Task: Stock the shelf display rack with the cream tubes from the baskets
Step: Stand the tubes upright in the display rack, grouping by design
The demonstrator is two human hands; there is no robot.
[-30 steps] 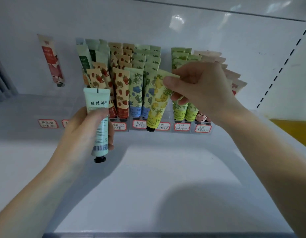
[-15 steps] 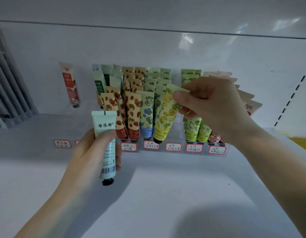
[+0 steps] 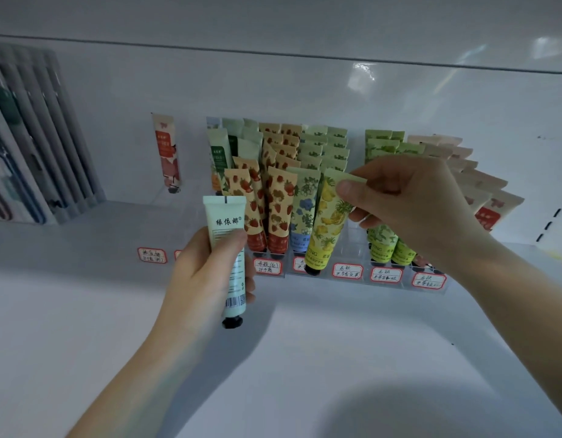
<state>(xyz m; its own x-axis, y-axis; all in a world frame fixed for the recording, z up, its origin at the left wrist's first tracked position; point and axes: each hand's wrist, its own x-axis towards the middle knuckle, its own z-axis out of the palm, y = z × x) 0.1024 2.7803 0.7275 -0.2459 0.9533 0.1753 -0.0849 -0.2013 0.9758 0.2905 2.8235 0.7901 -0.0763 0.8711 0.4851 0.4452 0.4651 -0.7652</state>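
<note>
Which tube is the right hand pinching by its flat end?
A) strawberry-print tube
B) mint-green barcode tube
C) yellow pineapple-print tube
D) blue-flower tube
C: the right hand pinches the yellow pineapple-print tube by its flat end; the mint-green tube sits in the left hand.

Single head view, looking forward, slightly down, close to white shelf (image 3: pixel 83 311)

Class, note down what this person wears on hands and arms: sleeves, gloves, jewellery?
Nothing shows. The left hand and right hand are ungloved, with no rings, watch or bracelet visible; both forearms are unsleeved as far as the frame reaches.
</note>
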